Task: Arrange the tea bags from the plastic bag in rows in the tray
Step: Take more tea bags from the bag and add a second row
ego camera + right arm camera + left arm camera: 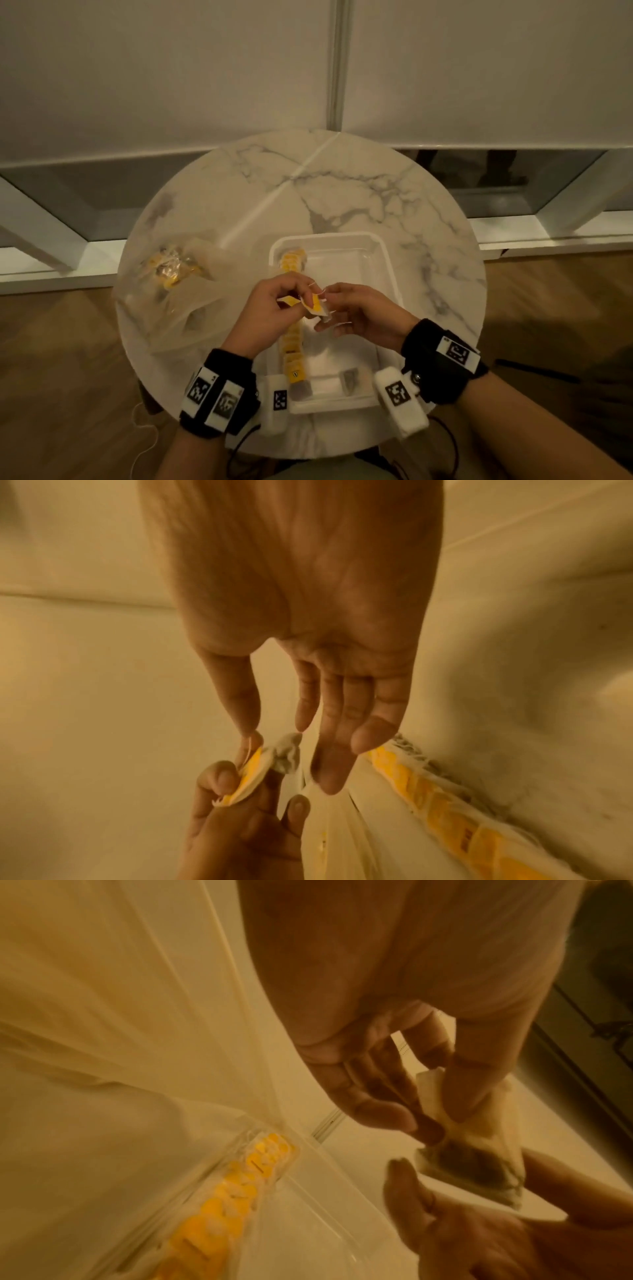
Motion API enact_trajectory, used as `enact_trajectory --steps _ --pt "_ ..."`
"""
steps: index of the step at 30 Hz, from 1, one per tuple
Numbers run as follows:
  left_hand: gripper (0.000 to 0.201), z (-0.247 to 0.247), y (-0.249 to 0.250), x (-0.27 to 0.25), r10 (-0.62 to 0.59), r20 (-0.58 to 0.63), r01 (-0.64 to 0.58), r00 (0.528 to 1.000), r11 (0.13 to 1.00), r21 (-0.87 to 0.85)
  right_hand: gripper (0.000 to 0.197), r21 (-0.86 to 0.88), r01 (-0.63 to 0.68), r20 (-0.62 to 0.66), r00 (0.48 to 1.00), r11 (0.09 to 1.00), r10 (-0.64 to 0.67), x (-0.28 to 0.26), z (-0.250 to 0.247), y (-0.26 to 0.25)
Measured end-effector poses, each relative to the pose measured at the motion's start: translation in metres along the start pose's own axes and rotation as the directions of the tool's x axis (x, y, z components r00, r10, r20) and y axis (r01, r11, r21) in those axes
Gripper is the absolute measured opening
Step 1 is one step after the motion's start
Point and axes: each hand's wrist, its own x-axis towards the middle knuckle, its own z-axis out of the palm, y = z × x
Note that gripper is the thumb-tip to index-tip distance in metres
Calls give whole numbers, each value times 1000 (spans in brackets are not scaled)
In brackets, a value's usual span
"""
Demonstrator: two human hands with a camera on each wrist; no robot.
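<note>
One row of yellow-tagged tea bags (293, 337) runs beneath the left hand (274, 317), inside the clear tray (383, 260). That hand pinches one tea bag (317, 306) by its tag; the right hand (363, 317) hangs relaxed, fingertips beside it. One plastic bag (171, 274) lies left of both hands on the marble table (342, 192).

Yellow-tagged tea bags (292, 346) rowed in tray (385, 260)

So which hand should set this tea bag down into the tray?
Probably the left hand. It pinches the tea bag by its yellow tag, right above the row of tea bags along the tray's left side. The right hand only touches the pouch with straight fingers.
</note>
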Motion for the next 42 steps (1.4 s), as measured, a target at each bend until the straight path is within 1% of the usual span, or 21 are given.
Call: enact_trajectory --steps 2,4,6,8,9,10,13,16,17,19,22,27,30,31,33,35,36,37,39,40,42 --pt "23 0 -1 8 13 18 -13 1000 999 33 29 -16 7 53 999 1000 -6 4 -4 -4" --pt "22 -2 -4 15 7 1 -7 1000 998 59 26 -103 20 56 998 994 -14 8 -5 -7" --pt "26 -3 -9 22 -24 -101 28 995 999 37 16 -176 54 -6 998 983 -56 14 -6 -10" --pt "16 -3 -12 30 -123 -220 120 968 992 -28 12 -187 97 -97 988 978 -117 23 -9 -14" --pt "10 -3 -12 35 -178 -238 170 955 984 -56 12 -174 116 -143 980 978 -142 28 -11 -16" --pt "8 -2 -14 41 -208 -226 202 952 978 -50 12 -157 132 -177 971 979 -160 33 -13 -18" --pt "7 1 -19 62 -209 -169 231 963 965 123 17 -161 150 -213 960 975 -183 49 -17 -22" --pt "9 -2 -22 82 -183 -211 226 960 953 201 19 -240 125 -269 944 963 -189 62 -22 -23" --pt "10 -4 -24 88 -170 -201 217 965 946 243 18 -269 120 -304 931 956 -203 66 -24 -23" --pt "13 -11 -26 98 -163 -134 201 977 911 360 16 -364 117 -362 896 924 -256 73 -28 -24" --pt "11 -15 -29 107 -200 -39 195 979 862 468 15 -525 121 -368 860 842 -353 83 -30 -27" --pt "4 -17 -34 112 -234 -10 211 972 856 471 12 -675 70 -347 848 735 -399 93 -28 -34" --pt "2 -19 -35 113 -238 4 205 971 846 492 12 -774 41 -320 836 632 -446 96 -29 -40" --pt "2 -21 -35 114 -211 -5 185 977 842 507 13 -810 17 -306 840 586 -448 97 -29 -43" --pt "5 -24 -36 115 -110 -79 135 991 810 571 15 -871 -48 -291 852 488 -435 99 -30 -47" --pt "9 -28 -38 116 -5 -166 114 986 749 652 15 -905 -113 -298 856 410 -423 100 -29 -49" --pt "13 -30 -39 116 21 -177 109 984 716 690 14 -917 -146 -306 856 372 -418 101 -28 -50" --pt "18 -31 -41 117 20 -166 107 986 687 718 12 -928 -175 -308 857 328 -414 102 -27 -51" --pt "29 -33 -43 121 -42 -112 112 993 652 750 5 -951 -211 -291 862 228 -416 104 -23 -54" --pt "32 -35 -43 123 -83 -81 116 993 635 763 1 -958 -215 -276 866 187 -416 106 -21 -55" --pt "30 -36 -44 127 -152 -50 133 987 607 784 5 -968 -221 -252 874 120 -416 111 -17 -57"
